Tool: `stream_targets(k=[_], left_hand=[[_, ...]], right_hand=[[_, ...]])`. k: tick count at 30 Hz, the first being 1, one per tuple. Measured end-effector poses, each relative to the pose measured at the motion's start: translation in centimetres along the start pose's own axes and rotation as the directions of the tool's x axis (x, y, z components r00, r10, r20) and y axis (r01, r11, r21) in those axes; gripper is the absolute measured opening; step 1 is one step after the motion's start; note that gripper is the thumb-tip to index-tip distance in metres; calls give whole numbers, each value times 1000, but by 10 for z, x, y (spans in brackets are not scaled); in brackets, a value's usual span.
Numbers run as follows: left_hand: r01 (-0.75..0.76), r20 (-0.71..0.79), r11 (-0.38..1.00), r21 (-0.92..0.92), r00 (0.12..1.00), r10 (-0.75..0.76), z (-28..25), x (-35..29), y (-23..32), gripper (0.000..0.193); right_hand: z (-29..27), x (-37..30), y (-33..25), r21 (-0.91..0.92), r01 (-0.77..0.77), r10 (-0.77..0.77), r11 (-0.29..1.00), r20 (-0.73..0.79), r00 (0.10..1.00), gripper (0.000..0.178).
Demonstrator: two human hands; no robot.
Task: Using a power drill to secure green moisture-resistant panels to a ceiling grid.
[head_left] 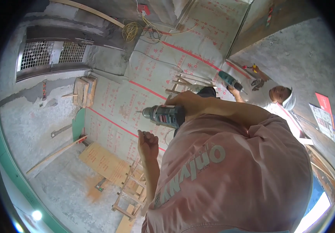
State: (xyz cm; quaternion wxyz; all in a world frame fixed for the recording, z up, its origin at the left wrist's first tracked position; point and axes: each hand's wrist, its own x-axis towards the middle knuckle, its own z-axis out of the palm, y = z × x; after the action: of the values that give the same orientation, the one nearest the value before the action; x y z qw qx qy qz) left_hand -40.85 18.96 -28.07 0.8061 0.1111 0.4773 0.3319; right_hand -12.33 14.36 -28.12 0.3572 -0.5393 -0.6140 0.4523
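My right hand (189,101) grips a dark green and black cordless drill (167,115) in front of my chest, its thin bit pointing left. Below the drill's front end is my left hand (148,143), raised with the fingers curled together. Whatever those fingers may hold is too small to make out. Drill bit and left hand are apart. At the right, a co-worker in a white cap (289,101) has a second green drill (229,80) in one hand and a yellow and red tape measure (255,69) by the other.
Printed protective sheeting (144,77) covers the floor. A wooden sawhorse-like frame (130,190) stands at lower left beside a tan board (103,161). Yellow cable (130,32) lies coiled at the back. Stacked bags or boards (84,92) lean near the left window (53,54).
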Motion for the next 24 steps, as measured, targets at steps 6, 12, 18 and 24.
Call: stream_targets(k=[6,12,18,24], left_hand=[[-60,37,996,-73,997,63,46,29,-5,20],[-81,9,997,-8,997,81,61,19,-12,18],[-1,-19,999,54,1000,2,5,-3,-14,30],[61,77,990,130,994,-72,24,2,-4,35]], right_hand=[[-42,18,8,-113,44,-25,993,167,986,37],[-42,12,1,-114,14,6,993,166,986,35],[-5,-14,1,-133,-9,22,991,99,995,44],[15,-42,10,-119,-52,52,992,-1,999,57]])
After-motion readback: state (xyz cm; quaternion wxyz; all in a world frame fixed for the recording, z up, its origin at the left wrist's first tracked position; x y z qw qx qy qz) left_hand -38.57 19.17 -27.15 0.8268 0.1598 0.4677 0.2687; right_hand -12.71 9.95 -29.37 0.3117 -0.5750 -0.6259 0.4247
